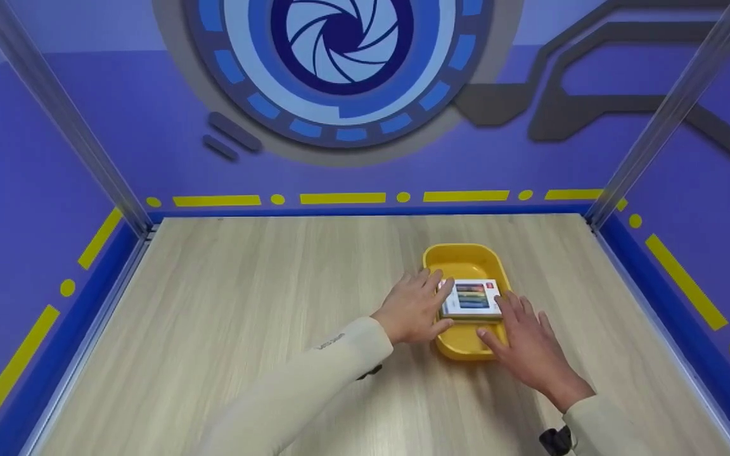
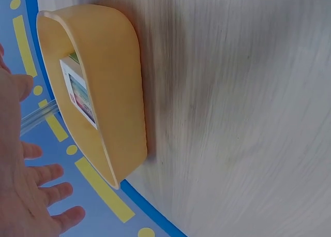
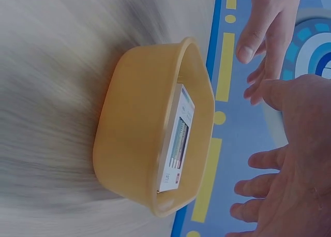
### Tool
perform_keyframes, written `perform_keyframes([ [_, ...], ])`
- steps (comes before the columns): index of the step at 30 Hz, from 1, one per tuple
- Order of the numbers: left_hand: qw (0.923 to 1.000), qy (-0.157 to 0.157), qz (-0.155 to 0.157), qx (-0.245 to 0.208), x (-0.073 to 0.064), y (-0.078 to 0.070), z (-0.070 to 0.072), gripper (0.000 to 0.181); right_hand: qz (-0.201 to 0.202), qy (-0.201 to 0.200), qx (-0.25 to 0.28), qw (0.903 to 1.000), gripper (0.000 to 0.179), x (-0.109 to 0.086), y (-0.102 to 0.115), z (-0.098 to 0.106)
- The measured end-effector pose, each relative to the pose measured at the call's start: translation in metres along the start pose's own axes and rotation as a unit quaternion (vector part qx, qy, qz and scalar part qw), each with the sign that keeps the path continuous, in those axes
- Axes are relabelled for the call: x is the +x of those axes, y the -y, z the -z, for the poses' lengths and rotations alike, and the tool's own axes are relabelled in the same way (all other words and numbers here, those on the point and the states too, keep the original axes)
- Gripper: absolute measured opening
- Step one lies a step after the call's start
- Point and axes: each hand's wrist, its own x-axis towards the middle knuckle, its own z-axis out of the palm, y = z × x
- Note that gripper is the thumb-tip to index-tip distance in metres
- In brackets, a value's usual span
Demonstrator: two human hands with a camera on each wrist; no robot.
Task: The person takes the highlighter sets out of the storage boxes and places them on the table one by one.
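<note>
A yellow plastic bin [image 1: 466, 254] with rounded corners stands on the wooden table. Inside it lies a flat white box [image 1: 495, 305], whose window shows a row of coloured sticks like crayons. My left hand [image 1: 410, 309] is over the bin's left rim, and my right hand [image 1: 530, 347] is over the right rim. Both wrist views show the hands raised above the bin [image 3: 132, 123], apart from the box [image 3: 185, 113], with fingers spread and nothing held. A green edge shows by the box [image 2: 77, 94] in the left wrist view.
The wood-grain table [image 1: 263, 291] stretches far to the left of the bin. Blue panels [image 1: 352, 180] with yellow marks close it in at the back and sides. Clear posts [image 1: 663, 120] rise at the back corners.
</note>
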Motion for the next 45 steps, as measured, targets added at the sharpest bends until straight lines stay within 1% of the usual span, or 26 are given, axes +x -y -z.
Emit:
perform_keyframes([
  [13, 0.9998, 0.001, 0.015, -0.014, 0.007, -0.002, -0.004, 0.078, -0.011, 0.014, 0.009, 0.9998, 0.099, 0.001, -0.006, -0.004],
  [16, 0.9997, 0.008, 0.016, -0.013, 0.006, -0.003, -0.004, 0.078, -0.018, 0.019, 0.010, 0.9996, 0.101, 0.001, -0.007, -0.005],
  [21, 0.9996, 0.021, 0.019, -0.005, 0.006, -0.006, -0.004, 0.079, -0.019, 0.018, 0.009, 0.9996, 0.101, 0.001, -0.010, -0.007],
  [28, 0.9996, 0.022, 0.015, 0.007, 0.010, -0.009, -0.007, 0.078, -0.018, 0.017, 0.015, 0.9996, 0.100, 0.001, -0.013, -0.011],
  [38, 0.9995, 0.028, 0.015, -0.006, 0.013, -0.011, -0.009, 0.078, -0.024, 0.027, 0.026, 0.9990, 0.103, 0.002, -0.016, -0.014],
  [45, 0.9995, 0.027, 0.013, 0.013, 0.016, -0.013, -0.010, 0.077, -0.023, 0.027, 0.026, 0.9991, 0.104, 0.002, -0.018, -0.016],
])
